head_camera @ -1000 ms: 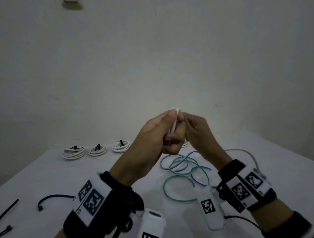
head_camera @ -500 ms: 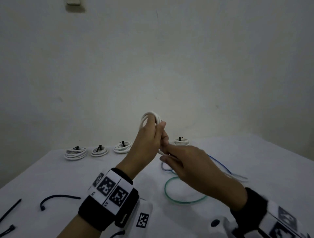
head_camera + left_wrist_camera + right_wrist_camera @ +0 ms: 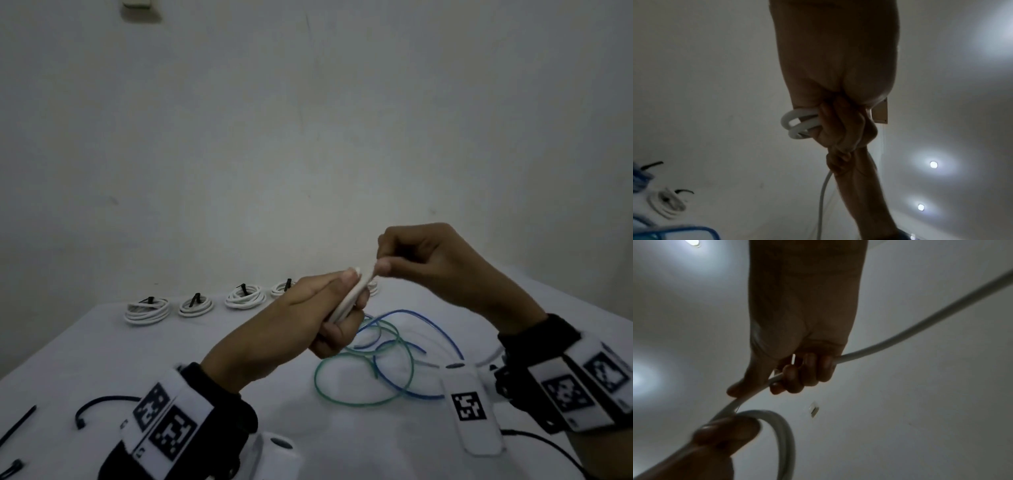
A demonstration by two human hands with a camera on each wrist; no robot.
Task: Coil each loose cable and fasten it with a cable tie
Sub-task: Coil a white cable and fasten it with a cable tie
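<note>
L hand (image 3: 318, 308): raised over the table, fingers + thumb curled round a white cable (image 3: 346, 301) bundle; in L wrist view two loops stick out of the fist.
R hand (image 3: 435, 263): just beside L hand and a bit higher, thumb + fingers pinching the same white cable where it leaves the bundle; in R wrist view the free length runs through the curled fingers (image 3: 807, 369) and off to upper right.
Hands: close together, both clamped on the one cable, held in the air.
Wrists: black bands w/ white blocks carrying black-and-white square code markers (image 3: 168, 421); no readable writing.
Loose cables: blue cable (image 3: 442, 329) and green cable (image 3: 342, 399) lie tangled in open loops on the table (image 3: 102, 356) below the hands, crossing each other.
Done coils: row of white coils (image 3: 147, 310) at the table's far edge, each cinched w/ a black tie, apart from one another; some partly hidden behind the hands.
Spare ties: black cable ties (image 3: 99, 404) lie loose at near L edge, one curved, others straight.
Containers: can't make out any.
Wall: plain; small switch plate (image 3: 138, 5) at top L.
</note>
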